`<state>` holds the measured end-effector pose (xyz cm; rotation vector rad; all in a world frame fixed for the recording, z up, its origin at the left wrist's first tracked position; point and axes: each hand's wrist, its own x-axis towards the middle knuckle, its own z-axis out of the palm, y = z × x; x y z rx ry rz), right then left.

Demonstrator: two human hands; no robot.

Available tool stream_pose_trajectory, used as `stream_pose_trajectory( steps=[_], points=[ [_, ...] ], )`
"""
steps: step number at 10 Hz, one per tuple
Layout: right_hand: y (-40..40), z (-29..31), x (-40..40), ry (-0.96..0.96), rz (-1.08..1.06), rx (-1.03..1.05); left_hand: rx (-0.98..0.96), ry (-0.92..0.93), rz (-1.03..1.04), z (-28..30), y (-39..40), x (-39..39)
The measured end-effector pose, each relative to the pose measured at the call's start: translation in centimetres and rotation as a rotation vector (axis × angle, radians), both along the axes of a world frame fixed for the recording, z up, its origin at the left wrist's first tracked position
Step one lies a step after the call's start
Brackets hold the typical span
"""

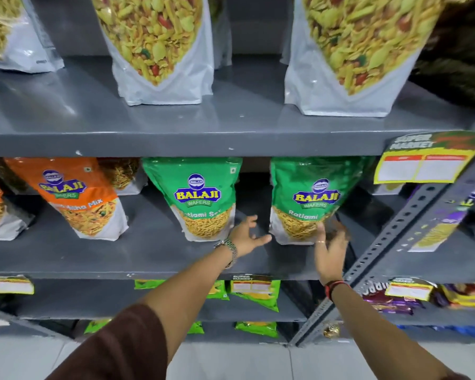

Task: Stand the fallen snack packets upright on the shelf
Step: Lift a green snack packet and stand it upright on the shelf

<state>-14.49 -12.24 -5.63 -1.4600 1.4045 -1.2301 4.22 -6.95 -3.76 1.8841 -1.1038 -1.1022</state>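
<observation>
**Hands flanking the right green packet on the middle shelf**

Two green snack packets stood on the middle shelf (148,256), upright on their flat bases with labels facing out so a shopper could read them. The person's right hand (331,253) rested against the lower front of the right green packet (310,198), fingers (320,231) spread loosely and clasping nothing, probably steadying it. The left hand (244,239) hovered in the gap between that packet and the left green packet (200,198), fingers wide and empty, seemingly ready to catch a tilt. An orange packet (77,198) farther left leaned a little. No packet in view lay flat, so the job looked nearly done here.
</observation>
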Motion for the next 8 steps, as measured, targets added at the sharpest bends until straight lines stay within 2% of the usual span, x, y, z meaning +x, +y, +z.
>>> stream_pose_trajectory(
  steps=[1,2,5,6,7,8],
  points=[
    [-1.6,1.0,0.6,-0.277,0.017,0.234,0.004,-0.046,-0.038,0.4,-3.1,-1.5],
    [-2.4,0.9,0.7,-0.291,0.048,0.351,0.013,-0.169,-0.02,-0.1,-4.4,-2.7],
    [-4.3,0.2,-0.2,-0.262,-0.019,0.404,0.031,-0.206,-0.039,-0.1,-6.3,-3.9],
    [-4.4,0.7,-0.6,-0.129,-0.007,0.438,0.056,-0.218,-0.082,0.5,-6.1,-4.3],
    [-3.5,0.9,-1.0,-0.091,0.027,0.385,-0.036,-0.293,-0.031,0.9,-4.7,-4.6],
    [0.3,2.1,-1.4,-0.024,0.082,0.004,-0.345,-0.38,0.128,2.2,-0.3,-4.9]
  ],
)
